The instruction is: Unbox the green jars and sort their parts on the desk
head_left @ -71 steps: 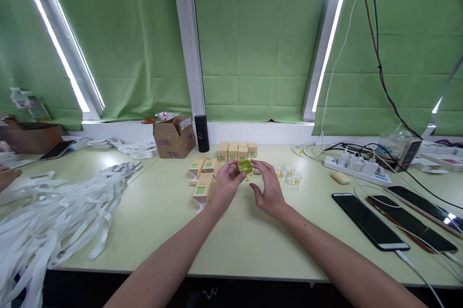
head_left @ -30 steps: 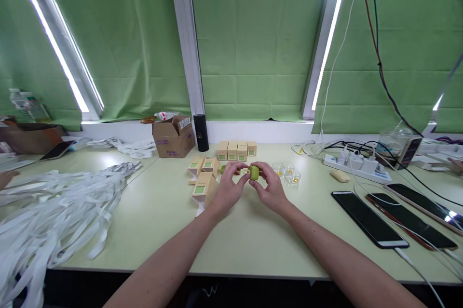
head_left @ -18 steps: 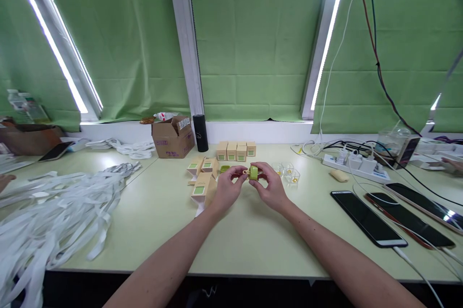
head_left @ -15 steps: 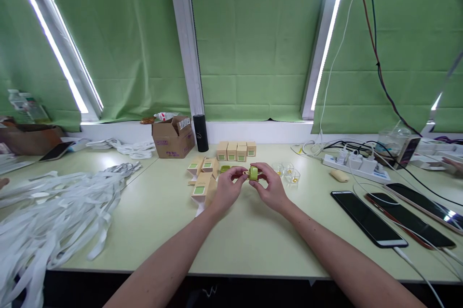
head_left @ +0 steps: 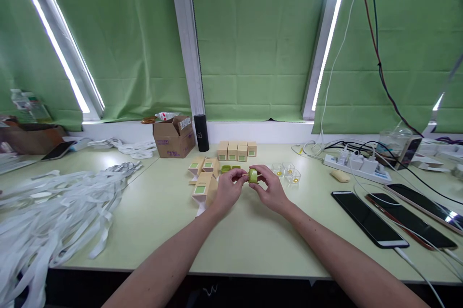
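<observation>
A small green object [head_left: 252, 176] is held up over the middle of the table between both hands. My right hand [head_left: 269, 187] pinches its body between thumb and fingers. My left hand [head_left: 230, 189] has thumb and forefinger pressed together at its left side, on a small thin part too small to name. Open cardboard boxes with green labels [head_left: 204, 189] stand just left of my left hand. Behind that hand sit small green containers [head_left: 226, 169]. Clear cups with yellow bits inside [head_left: 288, 169] rest beyond my right hand.
Several closed small boxes [head_left: 232, 152] stand farther back, near a larger carton [head_left: 173, 140] and a black cylinder [head_left: 201, 133]. White straps [head_left: 72, 202] cover the left side. Phones [head_left: 369, 219], cables and a power strip [head_left: 356, 167] occupy the right.
The green object has turned slightly between my hands. At the far right and far left edges, another person's hands have gone out of view.
</observation>
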`<action>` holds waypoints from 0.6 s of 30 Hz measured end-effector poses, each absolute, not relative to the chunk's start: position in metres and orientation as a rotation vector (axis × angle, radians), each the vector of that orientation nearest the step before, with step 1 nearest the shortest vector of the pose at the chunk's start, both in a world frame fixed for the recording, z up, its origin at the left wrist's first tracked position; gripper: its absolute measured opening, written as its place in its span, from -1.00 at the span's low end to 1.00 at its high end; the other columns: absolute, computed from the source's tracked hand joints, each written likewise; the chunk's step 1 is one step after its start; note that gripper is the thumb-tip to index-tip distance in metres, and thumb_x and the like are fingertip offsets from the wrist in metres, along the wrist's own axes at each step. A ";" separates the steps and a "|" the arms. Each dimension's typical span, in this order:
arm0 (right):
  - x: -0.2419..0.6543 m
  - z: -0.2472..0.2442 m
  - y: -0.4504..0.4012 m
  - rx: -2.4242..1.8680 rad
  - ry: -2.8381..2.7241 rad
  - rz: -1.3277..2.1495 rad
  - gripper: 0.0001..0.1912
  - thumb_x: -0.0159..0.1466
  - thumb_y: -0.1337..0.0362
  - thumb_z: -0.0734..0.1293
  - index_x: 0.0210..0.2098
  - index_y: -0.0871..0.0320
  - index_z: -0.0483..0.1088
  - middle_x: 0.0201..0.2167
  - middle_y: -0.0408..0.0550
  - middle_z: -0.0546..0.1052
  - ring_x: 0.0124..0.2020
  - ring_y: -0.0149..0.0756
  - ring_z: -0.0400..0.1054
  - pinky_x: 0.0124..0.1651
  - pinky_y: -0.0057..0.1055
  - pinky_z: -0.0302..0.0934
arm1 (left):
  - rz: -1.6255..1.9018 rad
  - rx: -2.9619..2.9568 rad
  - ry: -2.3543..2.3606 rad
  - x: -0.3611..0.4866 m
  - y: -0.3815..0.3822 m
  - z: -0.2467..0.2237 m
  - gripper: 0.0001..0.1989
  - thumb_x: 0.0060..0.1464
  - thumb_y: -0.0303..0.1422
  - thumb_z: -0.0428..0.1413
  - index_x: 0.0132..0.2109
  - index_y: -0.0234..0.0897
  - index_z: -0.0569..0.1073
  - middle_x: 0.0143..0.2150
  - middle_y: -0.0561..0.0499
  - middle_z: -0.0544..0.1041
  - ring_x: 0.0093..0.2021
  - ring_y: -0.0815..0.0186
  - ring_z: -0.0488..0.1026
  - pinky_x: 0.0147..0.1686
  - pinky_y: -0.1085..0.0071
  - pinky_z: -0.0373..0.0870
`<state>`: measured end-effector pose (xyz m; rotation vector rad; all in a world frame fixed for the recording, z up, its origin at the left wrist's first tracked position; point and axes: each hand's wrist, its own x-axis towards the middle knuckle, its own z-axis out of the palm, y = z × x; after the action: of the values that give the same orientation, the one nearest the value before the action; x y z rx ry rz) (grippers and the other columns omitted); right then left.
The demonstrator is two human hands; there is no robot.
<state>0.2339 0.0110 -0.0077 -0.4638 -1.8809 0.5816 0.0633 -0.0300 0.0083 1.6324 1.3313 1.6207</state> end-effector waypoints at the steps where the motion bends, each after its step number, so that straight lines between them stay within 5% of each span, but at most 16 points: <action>1: 0.234 -0.008 0.011 -0.462 -1.883 0.576 -0.56 0.32 0.33 0.37 0.17 -0.01 0.39 0.03 0.05 0.48 -0.04 -0.15 0.44 -0.10 -0.20 0.48 | 1.618 1.642 1.335 0.063 -0.030 0.008 -0.85 0.12 -0.27 0.23 -0.25 -0.26 0.62 -0.29 -0.05 0.66 -0.26 0.23 0.57 -0.25 0.34 0.48; 18: 0.237 -0.006 0.010 -0.485 -1.947 0.528 -0.57 0.34 0.32 0.37 0.19 -0.01 0.38 0.05 0.06 0.50 -0.02 -0.10 0.47 -0.09 -0.15 0.49 | 1.572 1.634 1.326 0.061 -0.030 0.009 -0.88 0.08 -0.29 0.25 -0.30 -0.24 0.63 -0.35 -0.02 0.65 -0.32 0.25 0.55 -0.29 0.36 0.46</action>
<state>0.2372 0.0104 -0.0062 -0.4851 -1.9471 0.5276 0.0614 -0.0299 0.0087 1.6343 1.3261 1.5722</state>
